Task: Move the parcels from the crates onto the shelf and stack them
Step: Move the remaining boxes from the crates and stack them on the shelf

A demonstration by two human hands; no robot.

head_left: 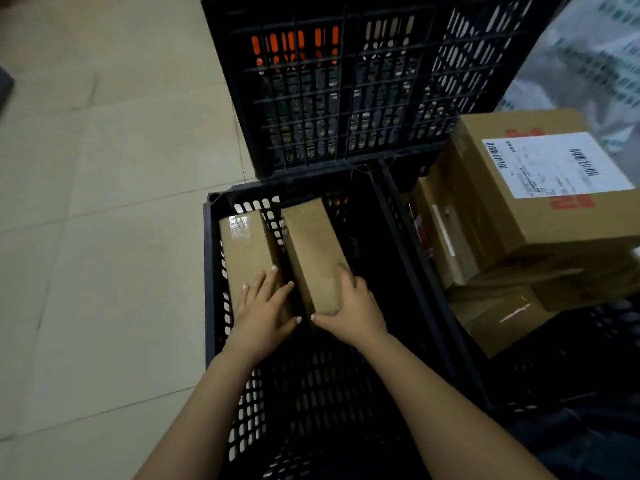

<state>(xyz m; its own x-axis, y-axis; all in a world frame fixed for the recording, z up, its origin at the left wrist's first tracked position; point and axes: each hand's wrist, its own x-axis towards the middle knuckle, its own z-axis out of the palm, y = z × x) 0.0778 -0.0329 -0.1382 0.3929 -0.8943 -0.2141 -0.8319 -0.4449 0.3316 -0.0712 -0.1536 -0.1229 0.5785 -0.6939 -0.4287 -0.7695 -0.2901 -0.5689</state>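
A pale tiled floor (104, 202) fills the left side. On it stands a black slatted near crate (210, 271), with a far crate (346, 98) rising behind it (orange and pale shapes show through its slats, too broken up to identify). A right-hand crate (571, 348) is cut off by the frame edge and holds stacked cardboard boxes. The top one, a labelled box (540, 223), carries print too small to read. Two long brown parcels stand on edge in the near crate's left half, side by side, their long axes running from the person toward the far wall. The left parcel (247, 251) sits just beside the crate's left wall. The right parcel (313, 251) reaches the far wall with its far end. Their lower faces are lost in the dark interior, as is the crate's right half. The left hand (266, 306) lies flat with spread, straight fingers on the left parcel's near end, covering it. The right hand (349, 303) grips the right parcel's near end, thumb on the near face, fingers curled over the right side with their tips hidden.
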